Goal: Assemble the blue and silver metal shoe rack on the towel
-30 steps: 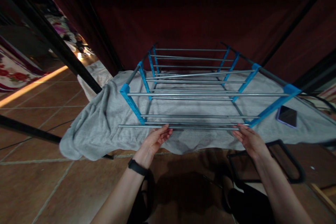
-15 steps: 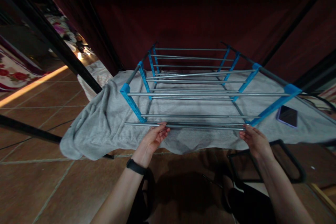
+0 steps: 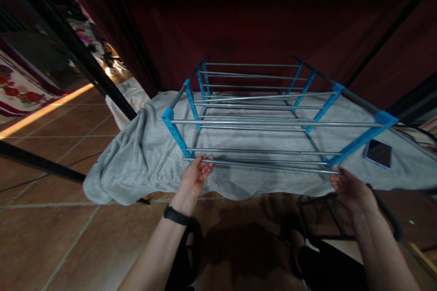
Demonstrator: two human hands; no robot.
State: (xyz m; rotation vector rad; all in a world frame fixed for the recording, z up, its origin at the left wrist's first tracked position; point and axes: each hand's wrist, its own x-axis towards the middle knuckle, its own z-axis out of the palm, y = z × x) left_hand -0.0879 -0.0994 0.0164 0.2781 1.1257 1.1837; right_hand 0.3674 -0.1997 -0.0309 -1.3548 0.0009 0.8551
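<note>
A thin metal tube point(image 3: 266, 166) runs between my hands, in front of a rack point(image 3: 246, 123) made of grey tubes and blue plastic brackets. My left hand point(image 3: 196, 173) pinches the tube near its left end, close to the rack's lower left bracket point(image 3: 177, 135). At the tube's right end, my right hand point(image 3: 350, 186) has its fingers closed on the tip, just below the lower right bracket point(image 3: 355, 143). The tube slopes slightly down to the right. The rack lies on a grey blanket point(image 3: 136, 173).
A phone point(image 3: 378, 153) lies on the blanket at the right. A dark red panel point(image 3: 239, 22) stands behind the rack. Black metal posts point(image 3: 116, 100) rise at the left. Below on the right is a black-framed stool or chair point(image 3: 327, 218) on the tiled floor point(image 3: 44, 236).
The tube has shifted to the right in my hands. My right hand has moved right and a little down to the tube's end; my left hand now grips nearer the left end.
</note>
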